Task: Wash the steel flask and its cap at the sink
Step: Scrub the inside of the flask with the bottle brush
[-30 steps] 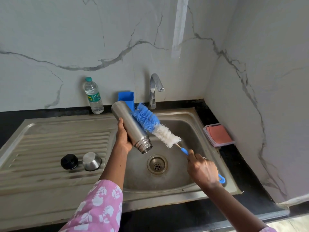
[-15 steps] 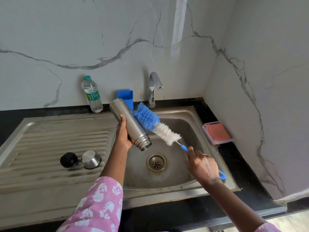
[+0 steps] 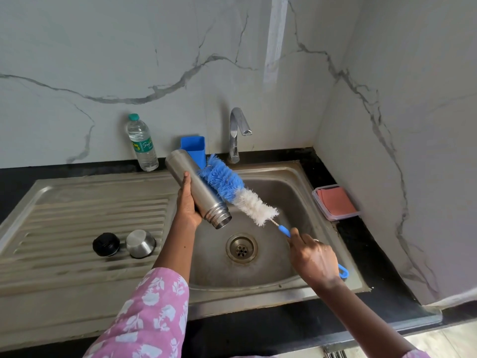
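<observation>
flask held over sink, brush against its side

head view: left grip (image 3: 187,202) is wrapped round the steel flask (image 3: 196,187), fingers curled behind the body, thumb on top. the flask is tilted over the left edge of the sink basin (image 3: 284,192), base up and to the left, open threaded mouth down and to the right, above the drain (image 3: 241,248). right grip (image 3: 313,257) is closed round the blue handle of the bottle brush (image 3: 240,192); the blue bristles touch the flask's outer wall, the white bristles sit just off its mouth. steel cap (image 3: 140,243) and black stopper (image 3: 105,244) stand side by side on the drainboard (image 3: 90,215), well apart from the flask. tap (image 3: 236,135), blue holder (image 3: 193,148) and water bottle (image 3: 143,143) are at the back wall. a clear tray with a pink pad (image 3: 335,202) is on the black counter (image 3: 317,161) right of the basin.
</observation>
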